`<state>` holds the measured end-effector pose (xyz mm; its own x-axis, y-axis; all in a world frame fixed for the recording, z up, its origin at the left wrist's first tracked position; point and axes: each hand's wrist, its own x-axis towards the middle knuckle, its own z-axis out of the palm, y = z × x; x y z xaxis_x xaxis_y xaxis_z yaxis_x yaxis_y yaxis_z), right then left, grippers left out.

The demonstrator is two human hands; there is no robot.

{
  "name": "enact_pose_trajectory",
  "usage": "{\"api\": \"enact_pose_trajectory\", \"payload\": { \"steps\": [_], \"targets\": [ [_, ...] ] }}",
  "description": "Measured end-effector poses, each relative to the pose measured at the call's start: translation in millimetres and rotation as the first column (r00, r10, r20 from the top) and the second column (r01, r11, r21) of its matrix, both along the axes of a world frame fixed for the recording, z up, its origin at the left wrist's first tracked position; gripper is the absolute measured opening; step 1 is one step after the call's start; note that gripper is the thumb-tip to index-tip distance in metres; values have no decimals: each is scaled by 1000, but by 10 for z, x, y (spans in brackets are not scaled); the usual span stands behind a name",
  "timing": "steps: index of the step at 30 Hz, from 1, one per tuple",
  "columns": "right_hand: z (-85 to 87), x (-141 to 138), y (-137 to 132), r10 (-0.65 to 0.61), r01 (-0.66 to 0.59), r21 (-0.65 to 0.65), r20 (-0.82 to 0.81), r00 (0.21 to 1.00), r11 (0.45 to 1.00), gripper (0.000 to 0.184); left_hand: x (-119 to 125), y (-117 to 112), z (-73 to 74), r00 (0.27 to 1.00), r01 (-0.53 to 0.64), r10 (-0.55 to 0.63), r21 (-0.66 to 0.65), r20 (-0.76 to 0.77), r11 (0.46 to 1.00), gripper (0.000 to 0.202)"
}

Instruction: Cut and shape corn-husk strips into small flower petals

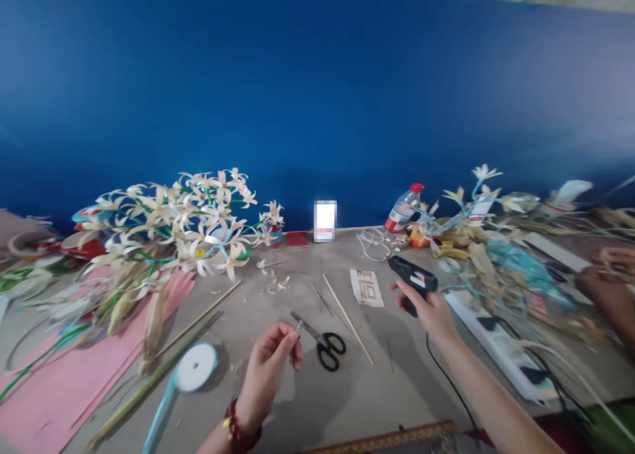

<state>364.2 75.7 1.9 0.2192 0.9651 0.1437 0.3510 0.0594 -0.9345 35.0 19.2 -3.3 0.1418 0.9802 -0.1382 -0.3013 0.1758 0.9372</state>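
My left hand, with a beaded bracelet at its wrist, is closed in a pinch. A tiny pale tip shows at its fingertips, too small to name. Black-handled scissors lie on the table just right of that hand. Farther right, my right hand is wrapped round a black glue gun, its nozzle end pointing away and to the left. A cord runs down from the glue gun. Left of my left hand is a roll of light-blue tape with its loose end trailing toward me.
A bunch of cream artificial flowers stands back left, above pink paper. A power strip, a bottle and a smaller flower stem are at right. Thin sticks lie mid-table. Another person's hand is at far right.
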Motion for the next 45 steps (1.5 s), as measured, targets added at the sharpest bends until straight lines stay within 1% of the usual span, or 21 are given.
{"api": "enact_pose_trajectory", "payload": {
  "steps": [1, 3, 5, 6, 7, 8, 11, 15, 18, 22, 26, 31, 34, 39, 45],
  "targets": [
    [32, -149, -147, 52, -53, 5, 18, 998, 999, 35, 12, 9, 19, 1000, 9, -9, -12, 19, 1000, 28],
    [70, -468, -450, 210, -211, 20, 54, 976, 977, 32, 31, 24, 53, 998, 25, -23, -33, 65, 999, 28],
    [69, -774, -706, 291, -301, 51, 141, 946, 952, 23, 41, 30, 76, 994, 31, -26, -50, 103, 998, 28],
    [55, -908, -800, 287, -309, 90, 198, 937, 947, 18, 44, 29, 85, 993, 31, -25, -55, 115, 998, 28],
    [36, -1023, -867, 258, -304, 157, 258, 931, 940, 19, 45, 24, 94, 992, 29, -22, -59, 121, 998, 27],
    [15, -1118, -910, 217, -295, 234, 309, 926, 927, 25, 44, 16, 102, 992, 28, -20, -62, 123, 998, 27],
    [-37, -1281, -935, 189, -316, 307, 380, 905, 898, 29, 40, -21, 128, 994, 23, -17, -57, 109, 998, 27],
    [-48, -1330, -919, 170, -316, 325, 407, 897, 891, 28, 26, -77, 138, 999, -16, 16, 2, 32, 1000, 27],
    [-28, -1343, -930, 176, -328, 316, 426, 888, 890, 26, 12, -106, 132, 999, -33, 33, 40, -7, 999, 27],
    [-13, -1372, -946, 179, -342, 316, 447, 876, 885, 24, -3, -127, 153, 999, -38, 40, 60, -28, 997, 27],
    [-25, -1391, -963, 164, -343, 330, 467, 869, 879, 25, -12, -145, 182, 998, -42, 45, 77, -32, 996, 27],
    [-21, -1389, -983, 177, -346, 308, 466, 867, 886, 18, -16, -176, 189, 996, -50, 56, 93, -67, 994, 28],
    [-26, -1384, -983, 195, -362, 298, 468, 862, 883, 17, -13, -185, 196, 996, -55, 61, 90, -64, 994, 28],
    [-43, -1383, -977, 181, -351, 308, 468, 865, 884, 19, -8, -181, 221, 998, -52, 56, 86, -41, 995, 27],
    [-64, -1383, -989, 170, -360, 335, 481, 860, 871, 26, -14, -173, 210, 999, -42, 44, 83, -19, 996, 26]
  ]
}}
